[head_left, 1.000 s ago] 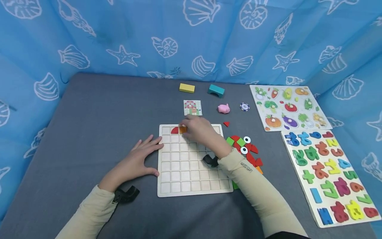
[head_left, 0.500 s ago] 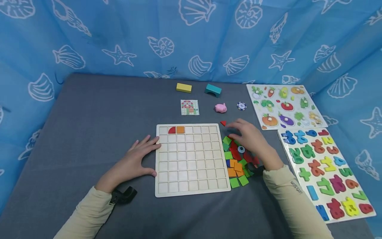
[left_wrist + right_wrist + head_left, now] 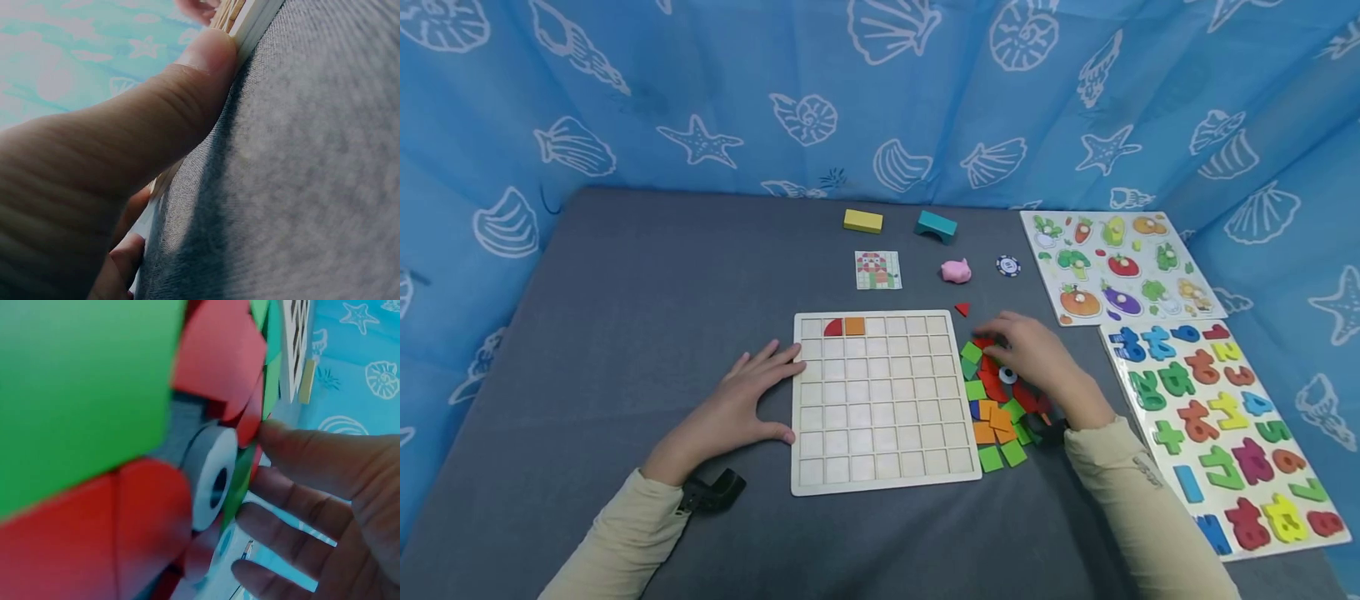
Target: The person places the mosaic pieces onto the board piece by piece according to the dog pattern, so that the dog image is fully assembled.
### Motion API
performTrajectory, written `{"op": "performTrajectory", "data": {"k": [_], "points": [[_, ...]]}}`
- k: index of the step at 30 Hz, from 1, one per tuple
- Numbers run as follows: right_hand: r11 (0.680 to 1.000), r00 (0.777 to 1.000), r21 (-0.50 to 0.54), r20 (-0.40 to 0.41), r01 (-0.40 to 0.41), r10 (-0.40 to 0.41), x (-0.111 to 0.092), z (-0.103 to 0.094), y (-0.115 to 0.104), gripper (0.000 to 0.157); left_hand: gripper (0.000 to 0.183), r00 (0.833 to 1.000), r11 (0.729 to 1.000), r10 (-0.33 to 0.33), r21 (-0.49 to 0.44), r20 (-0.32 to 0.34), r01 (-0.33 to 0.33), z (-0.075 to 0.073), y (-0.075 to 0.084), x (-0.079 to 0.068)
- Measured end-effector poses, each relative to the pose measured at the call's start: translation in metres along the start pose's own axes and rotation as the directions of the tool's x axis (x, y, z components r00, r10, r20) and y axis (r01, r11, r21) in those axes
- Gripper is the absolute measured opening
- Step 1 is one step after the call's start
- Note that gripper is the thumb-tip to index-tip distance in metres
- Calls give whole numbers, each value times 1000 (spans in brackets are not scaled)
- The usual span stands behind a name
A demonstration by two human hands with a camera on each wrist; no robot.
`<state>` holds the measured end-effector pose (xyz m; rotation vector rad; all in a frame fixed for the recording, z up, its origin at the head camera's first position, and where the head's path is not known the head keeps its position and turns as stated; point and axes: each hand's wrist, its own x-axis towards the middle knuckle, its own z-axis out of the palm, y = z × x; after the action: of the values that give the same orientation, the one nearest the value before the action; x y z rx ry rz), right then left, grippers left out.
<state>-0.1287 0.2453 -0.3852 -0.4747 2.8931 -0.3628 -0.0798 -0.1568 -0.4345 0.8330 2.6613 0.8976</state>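
Observation:
A wooden grid board lies on the dark grey table. In its top row sit a red quarter-circle piece and an orange square. My left hand rests at the board's left edge, fingers spread; in the left wrist view the thumb touches its side. My right hand reaches over a pile of coloured pieces to the right of the board. In the right wrist view its thumb and fingers stand apart at red pieces and green ones, near a white ring-shaped eye piece.
Orange squares and green squares lie beside the board. Behind it are a pattern card, yellow block, teal arch block, pink pig and poker chip. Vegetable and number puzzle boards stand right.
My right hand has left the orange square in the board's top row and moved right to the pile, then slightly down into it. The left hand stays at the board's edge.

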Motion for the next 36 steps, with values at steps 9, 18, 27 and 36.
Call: {"op": "performTrajectory", "data": {"k": [9,18,27,36], "points": [[992,994,-72,-45,-105,102,8,1,0,26,92,1000,1000,-8,3,1,8,-1,2,0],[989,993,-93,-32,-118,116,4,1,-1,30,92,1000,1000,0,-5,6,0,-1,1,-1],[999,992,-52,-125,-12,6,17,-1,-44,29,92,1000,1000,0,-4,10,1,-2,2,-1],[984,980,-47,-90,172,-176,59,14,-104,22,92,1000,1000,5,-6,-5,-5,-2,2,-1]]}}
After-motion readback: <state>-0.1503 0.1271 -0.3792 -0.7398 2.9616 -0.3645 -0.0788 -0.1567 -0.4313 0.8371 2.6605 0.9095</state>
